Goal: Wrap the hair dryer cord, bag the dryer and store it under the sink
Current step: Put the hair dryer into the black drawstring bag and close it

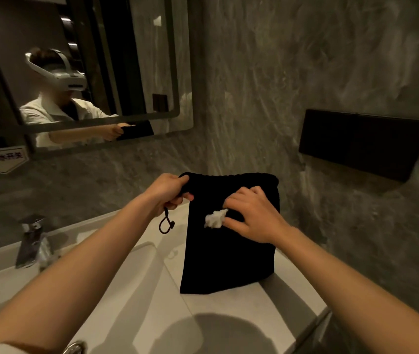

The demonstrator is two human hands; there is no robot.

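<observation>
1. The black bag [228,261] stands upright on the white table [228,310], right of the sink basin [126,290].
2. The left hand [167,192] grips the bag's top left corner; a drawstring loop [166,224] dangles below it.
3. The right hand [251,215] pinches a white tag [214,219] on the bag's front.

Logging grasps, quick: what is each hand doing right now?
Left hand: grips the black drawstring bag by its top corner.
Right hand: pinches a white scrap against the bag's front.
</observation>
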